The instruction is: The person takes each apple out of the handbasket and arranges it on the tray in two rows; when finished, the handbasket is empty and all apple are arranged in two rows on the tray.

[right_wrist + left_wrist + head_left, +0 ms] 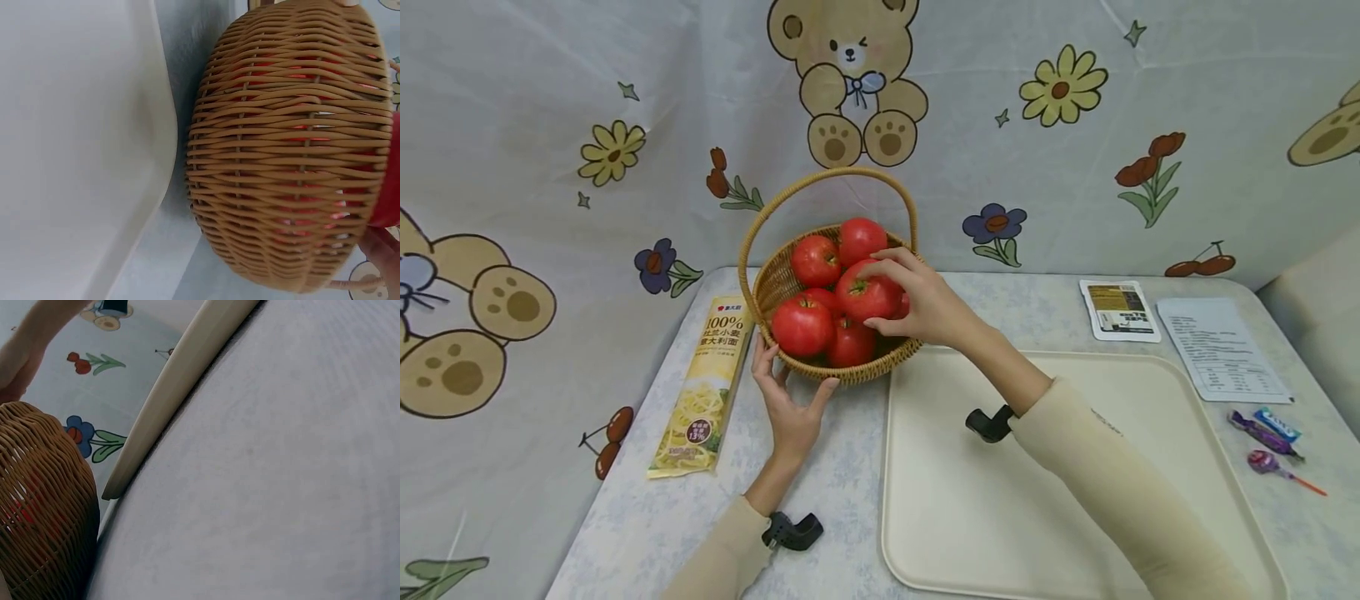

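A wicker basket (891,360) with a tall hoop handle stands at the back of the table, holding several red apples (802,326). My right hand (925,302) reaches over the basket's right side and grips one apple (865,293) on top of the others, thumb below and fingers above. In the right wrist view, the weave of the basket (281,144) hides most of the fruit. My left hand (790,410) holds the basket's front left side from outside, fingers along the wall and thumb at the front. Most of that hand lies outside the left wrist view.
A cream tray (1037,500) lies right of the basket. A yellow pasta packet (706,387) is at the left. Beyond the tray are a white packet (1118,310), a printed sheet (1222,348), wrapped candies (1266,433) and a lollipop (1262,461). A patterned cloth (700,100) hangs behind.
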{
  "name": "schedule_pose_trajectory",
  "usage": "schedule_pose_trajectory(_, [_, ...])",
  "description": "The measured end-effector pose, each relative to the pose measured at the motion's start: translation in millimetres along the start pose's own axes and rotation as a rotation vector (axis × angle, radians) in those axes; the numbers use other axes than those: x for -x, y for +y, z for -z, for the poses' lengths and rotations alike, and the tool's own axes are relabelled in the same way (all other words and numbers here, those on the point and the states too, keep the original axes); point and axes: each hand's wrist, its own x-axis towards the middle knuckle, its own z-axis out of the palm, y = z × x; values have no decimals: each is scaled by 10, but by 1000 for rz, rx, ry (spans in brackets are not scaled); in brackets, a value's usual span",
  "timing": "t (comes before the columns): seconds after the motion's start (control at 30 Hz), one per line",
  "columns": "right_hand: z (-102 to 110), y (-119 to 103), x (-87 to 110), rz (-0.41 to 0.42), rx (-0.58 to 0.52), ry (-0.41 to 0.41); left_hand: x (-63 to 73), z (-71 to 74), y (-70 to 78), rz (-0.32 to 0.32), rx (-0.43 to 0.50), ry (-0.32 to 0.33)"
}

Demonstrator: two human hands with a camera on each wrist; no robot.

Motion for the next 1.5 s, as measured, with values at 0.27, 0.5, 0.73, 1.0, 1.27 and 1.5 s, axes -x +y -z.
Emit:
schedule_pose_trajectory(0.27, [312,-101,404,-53,-207,97,-21,-17,-20,-9,8,-4])
schedule_pose_trajectory(0.5, [489,-111,796,-150,-228,110,-33,-23,2,-15,8,-3])
schedule_pose_trajectory(0.73, [471,13,1169,-251,-328,111,-31,0,-8,-8,13,-5])
schedule_pose_trajectory(1.0, [239,260,1502,-326,-364,30,-8,28,-34,10,20,-7])
schedule_pose_trajectory(1.27, [6,437,1601,-367,-416,-30,-5,32,-6,6,19,2])
schedule_pose_trajectory(1.5, [-68,488,1596,-374,-388,-48,-4,22,-15,-3,21,8])
